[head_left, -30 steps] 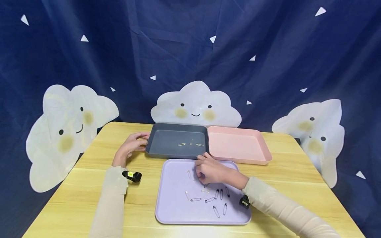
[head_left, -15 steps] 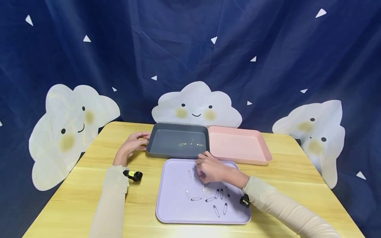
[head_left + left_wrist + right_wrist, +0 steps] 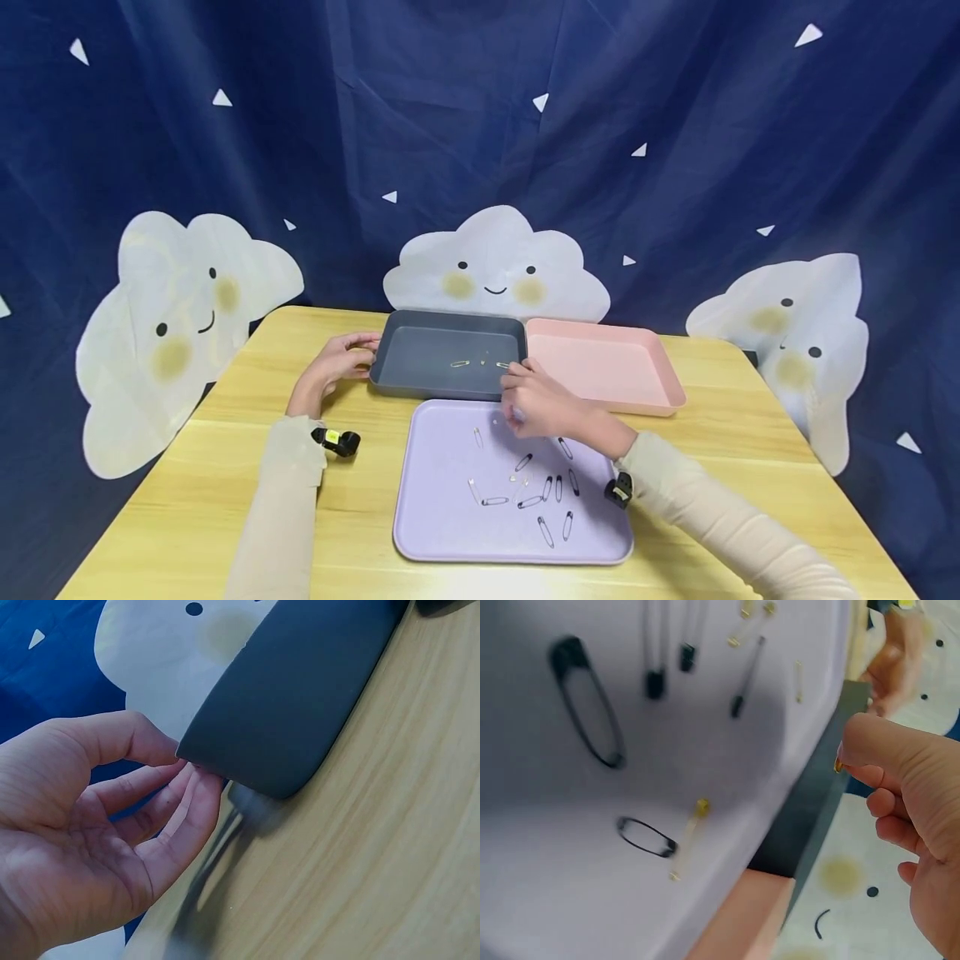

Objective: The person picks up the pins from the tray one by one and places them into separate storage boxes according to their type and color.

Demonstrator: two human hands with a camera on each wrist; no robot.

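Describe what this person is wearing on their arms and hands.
Both arms are covered by long, cream-coloured sleeves reaching to the wrists. The left hand and right hand are bare, with no gloves, and no rings can be made out. A small black camera unit is strapped at each wrist; the one on the left wrist shows a yellow-green marking, and the one on the right wrist is black with a small pale spot.

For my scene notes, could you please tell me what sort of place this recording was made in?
Probably a staged indoor tabletop set, not a lived-in room. A dark blue backdrop with smiling paper clouds hangs behind a wooden table, where grey, pink and lilac trays sit, safety pins on the lilac one.
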